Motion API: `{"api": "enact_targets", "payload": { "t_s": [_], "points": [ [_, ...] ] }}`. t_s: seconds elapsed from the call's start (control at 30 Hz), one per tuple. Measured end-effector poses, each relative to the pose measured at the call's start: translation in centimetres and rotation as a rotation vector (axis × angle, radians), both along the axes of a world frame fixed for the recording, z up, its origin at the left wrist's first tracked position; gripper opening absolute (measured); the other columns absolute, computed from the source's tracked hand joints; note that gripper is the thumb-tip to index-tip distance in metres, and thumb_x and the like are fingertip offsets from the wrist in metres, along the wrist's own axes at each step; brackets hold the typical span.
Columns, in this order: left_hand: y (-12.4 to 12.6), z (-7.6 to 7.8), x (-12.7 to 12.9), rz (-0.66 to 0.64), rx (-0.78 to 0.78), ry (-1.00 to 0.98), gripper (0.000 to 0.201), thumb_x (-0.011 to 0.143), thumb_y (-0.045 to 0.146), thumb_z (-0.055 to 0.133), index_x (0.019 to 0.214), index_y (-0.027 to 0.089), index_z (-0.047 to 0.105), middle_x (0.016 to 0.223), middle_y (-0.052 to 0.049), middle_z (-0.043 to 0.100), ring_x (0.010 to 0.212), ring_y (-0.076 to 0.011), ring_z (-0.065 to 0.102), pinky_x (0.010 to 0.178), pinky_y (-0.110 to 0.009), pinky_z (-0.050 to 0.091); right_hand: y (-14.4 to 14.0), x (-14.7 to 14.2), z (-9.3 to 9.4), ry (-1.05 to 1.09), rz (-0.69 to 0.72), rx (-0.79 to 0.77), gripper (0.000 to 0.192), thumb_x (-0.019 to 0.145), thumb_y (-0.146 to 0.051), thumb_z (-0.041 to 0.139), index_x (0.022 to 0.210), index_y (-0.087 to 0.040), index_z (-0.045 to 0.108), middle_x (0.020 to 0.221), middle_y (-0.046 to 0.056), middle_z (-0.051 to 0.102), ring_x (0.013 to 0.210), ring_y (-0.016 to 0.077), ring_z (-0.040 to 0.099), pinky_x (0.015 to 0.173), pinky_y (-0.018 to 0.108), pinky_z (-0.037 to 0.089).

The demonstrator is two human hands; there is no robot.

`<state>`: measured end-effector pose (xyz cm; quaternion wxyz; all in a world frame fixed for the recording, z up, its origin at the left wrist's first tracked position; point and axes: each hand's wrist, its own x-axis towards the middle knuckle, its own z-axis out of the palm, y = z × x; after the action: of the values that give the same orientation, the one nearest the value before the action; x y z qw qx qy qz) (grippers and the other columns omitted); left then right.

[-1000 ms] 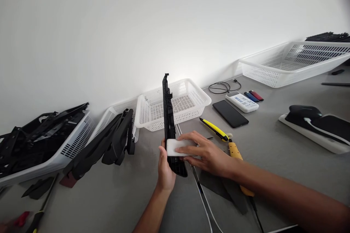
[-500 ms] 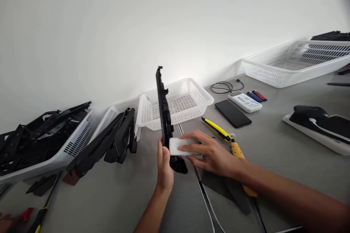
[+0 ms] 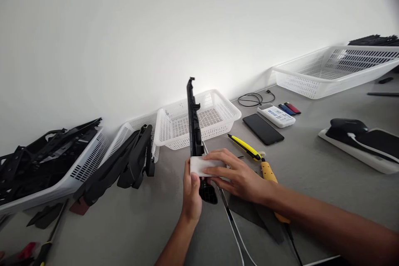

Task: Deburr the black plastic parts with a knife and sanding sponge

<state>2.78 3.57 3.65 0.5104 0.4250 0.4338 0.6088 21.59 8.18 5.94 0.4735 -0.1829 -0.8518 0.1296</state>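
Observation:
My left hand (image 3: pixel 191 201) is closed around the lower part of a long black plastic trim piece (image 3: pixel 194 120), which stands nearly upright with clips along its right edge. In my right hand (image 3: pixel 240 176) is a white sponge (image 3: pixel 198 167), a small rectangular block gripped between the fingers and thumb. It lies across the lower section of the trim piece and hides that stretch of it. The left thumb is close against the sponge's lower left corner. Under the right forearm lies a yellow-handled corded tool (image 3: pixel 268 172), with a yellow utility knife (image 3: pixel 245 146) beyond it.
A white basket (image 3: pixel 157 133) stands behind the trim piece. To the left, another basket (image 3: pixel 67 187) holds black plastic parts, with more trim pieces (image 3: pixel 124 160) beside it. A phone (image 3: pixel 263 129), a white power bank (image 3: pixel 277 116) and a large basket (image 3: pixel 314 89) are at right.
The trim piece and my left hand have shifted slightly right. The sponge now covers the front of the trim piece more fully, its left end reaching past it. Both hands keep their hold.

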Motion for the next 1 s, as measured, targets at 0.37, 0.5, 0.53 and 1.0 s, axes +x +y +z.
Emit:
{"api": "enact_targets", "payload": {
  "t_s": [0.37,0.5,0.53,1.0],
  "points": [
    [-0.2,0.4,1.0,0.026,0.034,0.154,0.066,0.089,0.065,0.074,0.138,0.023,0.061,0.121,-0.011,0.071,0.107,-0.0271,0.069,0.092,-0.035,0.057,0.1,-0.1,-0.4,-0.033,-0.061,-0.034,0.026,0.104,-0.018,0.062,0.129,-0.025,0.066,0.139,0.014,0.063,0.123,0.0274,0.062,0.099,0.048,0.059],
    [0.3,0.2,0.3,0.097,0.06,0.133,0.055,0.092,0.064,0.071,0.127,0.023,0.063,0.099,-0.004,0.068,0.081,-0.0188,0.064,0.075,-0.029,0.055,0.2,0.2,0.2,0.034,-0.001,-0.164,0.024,0.104,-0.02,0.058,0.125,-0.024,0.07,0.133,0.012,0.069,0.117,0.0268,0.067,0.098,0.046,0.057],
    [0.4,0.2,0.1,0.128,0.076,0.124,0.052,0.092,0.064,0.071,0.125,0.023,0.063,0.095,-0.002,0.067,0.078,-0.0177,0.062,0.074,-0.028,0.054,0.2,0.4,0.4,0.063,0.022,-0.253,0.022,0.105,-0.023,0.056,0.122,-0.023,0.071,0.123,0.011,0.073,0.107,0.0253,0.07,0.092,0.042,0.059],
    [-0.3,0.8,1.0,0.015,0.102,0.143,0.047,0.093,0.059,0.072,0.121,0.023,0.062,0.078,0.002,0.062,0.067,-0.0156,0.056,0.068,-0.028,0.049,0.9,0.7,1.2,0.067,0.0,-0.893,0.052,0.103,-0.068,0.051,0.081,-0.021,0.056,0.059,-0.005,0.048,0.053,0.0124,0.045,0.051,0.025,0.033]
  ]
}}
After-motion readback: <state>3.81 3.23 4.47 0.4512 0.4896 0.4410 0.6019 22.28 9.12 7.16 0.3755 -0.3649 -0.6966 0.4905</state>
